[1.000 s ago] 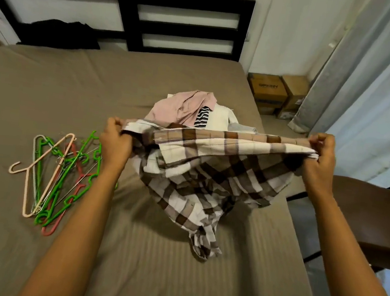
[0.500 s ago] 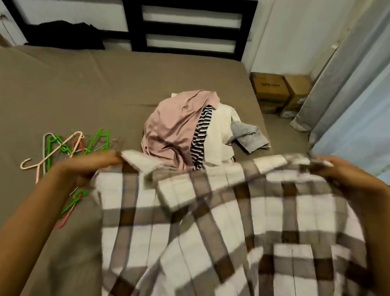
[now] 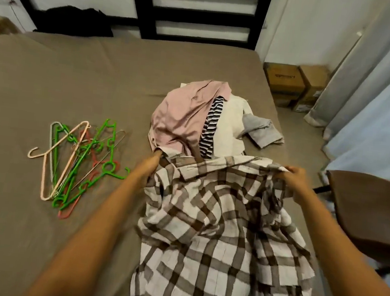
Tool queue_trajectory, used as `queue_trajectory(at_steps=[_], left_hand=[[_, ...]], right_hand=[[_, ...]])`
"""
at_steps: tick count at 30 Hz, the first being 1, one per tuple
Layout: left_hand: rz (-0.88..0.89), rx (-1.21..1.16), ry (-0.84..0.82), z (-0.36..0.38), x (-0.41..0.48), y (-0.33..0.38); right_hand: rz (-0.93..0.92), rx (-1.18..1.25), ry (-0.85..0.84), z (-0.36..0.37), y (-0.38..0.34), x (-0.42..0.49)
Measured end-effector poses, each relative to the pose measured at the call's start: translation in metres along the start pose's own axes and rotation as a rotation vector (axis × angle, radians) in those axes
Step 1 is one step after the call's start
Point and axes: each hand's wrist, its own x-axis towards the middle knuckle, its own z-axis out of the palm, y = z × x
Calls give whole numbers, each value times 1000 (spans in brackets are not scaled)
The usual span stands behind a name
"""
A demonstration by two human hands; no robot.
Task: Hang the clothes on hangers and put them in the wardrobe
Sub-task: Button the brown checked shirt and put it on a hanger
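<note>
A brown-and-white plaid shirt (image 3: 215, 235) lies spread down the right part of the bed (image 3: 34, 227), collar end away from me. My left hand (image 3: 149, 164) holds its left shoulder, fingers partly tucked under the cloth. My right hand (image 3: 294, 177) pinches the right shoulder near the bed's edge. Just beyond the shirt sits a pile of clothes (image 3: 187, 120): a pink garment, a striped one, a white one and a grey one. A heap of plastic hangers (image 3: 75, 161), green, pink, cream and red, lies on the bed to my left.
A brown chair (image 3: 373, 212) stands close to the bed on the right. Cardboard boxes (image 3: 293, 83) sit on the floor by the curtain (image 3: 376, 100). A black garment (image 3: 75, 19) lies against the dark headboard (image 3: 199, 14).
The shirt was held up by its shoulders a second ago; both hands have swung it out and lowered it flat onto the bed in front of the pile.
</note>
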Motion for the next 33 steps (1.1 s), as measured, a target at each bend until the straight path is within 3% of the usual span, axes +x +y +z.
queue_trajectory(at_steps=[3,6,8,10,11,13,16,18,19,22,23,24,26,28,29,33], left_hand=[[-43,-138,-232,8,-21,12],[3,-209,-456,22,-31,19],[88,139,-542,26,-36,27],[244,767,-398,28,-35,32],[387,905,-305,32,-37,32],[587,764,-341,48,-47,39],[630,563,-403,85,-57,40],[653,540,-376,99,-60,42],[611,444,-394,103,-60,43],[374,-88,-471,104,-69,53],[330,-242,-461,103,-70,56],[292,-358,-444,103,-70,59],[263,-515,-426,103,-76,67],[305,-594,-430,103,-84,75],[347,-617,-421,102,-88,80],[545,-593,-312,88,-104,98]], right_hand=[[127,289,67,6,-4,3],[111,343,-4,26,-14,-7],[16,292,-118,34,-26,-19],[-140,197,-265,33,-39,-26],[-212,146,-372,30,-46,-28],[-307,86,-590,24,-64,-34],[-457,74,-717,23,-94,-45],[-582,64,-625,23,-107,-46],[-632,17,-500,24,-108,-40],[-674,-303,184,24,-91,-36],[-699,-278,333,27,-79,-46],[-742,-168,368,33,-68,-65],[-748,20,154,55,-47,-109],[-656,-13,-107,83,-28,-142],[-628,-32,-133,95,-19,-146],[-635,52,169,101,-36,-128]])
